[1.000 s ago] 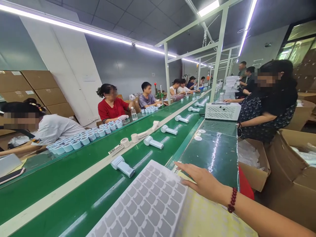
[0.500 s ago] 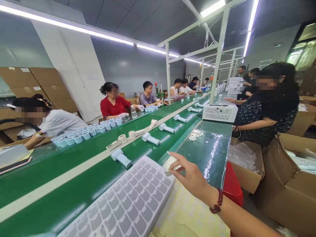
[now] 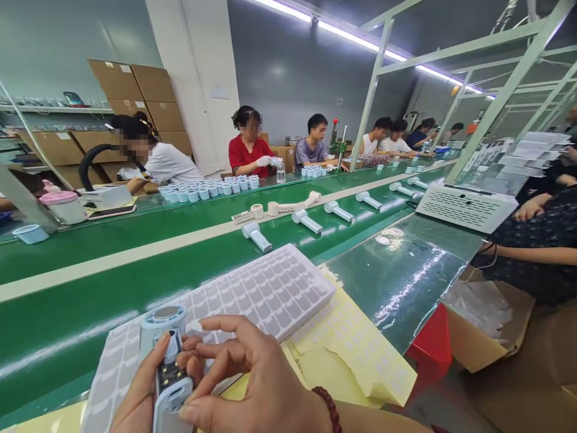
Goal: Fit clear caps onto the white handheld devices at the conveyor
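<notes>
A light blue handheld fan body (image 3: 163, 319) stands tilted in my left hand (image 3: 139, 391), which is closed round its handle. On its front a dark circuit board (image 3: 171, 374) shows. My right hand (image 3: 252, 373) is at the handle's lower end, its thumb and fingers pinched. A grey patch at the thumb tip looks like a sticker (image 3: 175, 402); my fingers partly hide it. Beneath both hands lies a stack of sheets with rows of grey stickers (image 3: 270, 294). Yellow backing paper (image 3: 360, 349) spreads out to the right of it.
Several light blue fan bodies (image 3: 306, 221) lie along the green conveyor belt (image 3: 202, 267). White tape rolls (image 3: 273, 208) sit on its central strip. Co-workers sit opposite behind rows of blue cups (image 3: 216, 188). A white vented box (image 3: 466, 207) stands at right, beside another person.
My right hand has moved left from the sheet's far corner, where it pinched a grey sticker, to the fan body. My left hand has come into view holding that body. The view has turned left.
</notes>
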{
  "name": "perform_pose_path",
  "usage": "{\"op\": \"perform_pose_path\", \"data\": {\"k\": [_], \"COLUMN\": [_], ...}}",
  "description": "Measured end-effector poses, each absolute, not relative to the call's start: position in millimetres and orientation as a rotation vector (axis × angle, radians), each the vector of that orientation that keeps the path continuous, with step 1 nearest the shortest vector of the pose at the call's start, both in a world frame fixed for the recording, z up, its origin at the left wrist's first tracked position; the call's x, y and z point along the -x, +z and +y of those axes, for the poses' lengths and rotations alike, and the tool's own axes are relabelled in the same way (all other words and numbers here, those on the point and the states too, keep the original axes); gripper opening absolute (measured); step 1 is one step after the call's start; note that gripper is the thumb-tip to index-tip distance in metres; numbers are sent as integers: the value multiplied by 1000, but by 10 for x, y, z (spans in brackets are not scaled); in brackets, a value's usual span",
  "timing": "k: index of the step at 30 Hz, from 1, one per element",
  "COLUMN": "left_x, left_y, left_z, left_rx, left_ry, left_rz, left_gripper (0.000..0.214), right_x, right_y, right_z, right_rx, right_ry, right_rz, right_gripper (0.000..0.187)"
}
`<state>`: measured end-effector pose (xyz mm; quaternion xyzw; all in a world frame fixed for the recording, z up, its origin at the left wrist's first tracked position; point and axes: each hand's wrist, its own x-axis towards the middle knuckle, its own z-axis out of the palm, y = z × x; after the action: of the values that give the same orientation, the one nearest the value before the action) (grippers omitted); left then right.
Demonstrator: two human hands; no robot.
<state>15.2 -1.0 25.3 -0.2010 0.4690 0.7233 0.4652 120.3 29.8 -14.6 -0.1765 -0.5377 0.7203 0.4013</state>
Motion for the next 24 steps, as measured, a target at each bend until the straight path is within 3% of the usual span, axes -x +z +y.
{"op": "perform_pose_path", "data": {"k": [24], "left_x": [-100], "left_y": [210], "left_z": [-99], "left_rx": [486], "left_ry": [1891], "left_rz": [1003], "left_gripper": [21], "right_x": [-1047], "right_y": [-30], "right_z": [271], "right_rx": [643], "right_ry": [1815], "right_rz": [-1458], "right_gripper": [76]}}
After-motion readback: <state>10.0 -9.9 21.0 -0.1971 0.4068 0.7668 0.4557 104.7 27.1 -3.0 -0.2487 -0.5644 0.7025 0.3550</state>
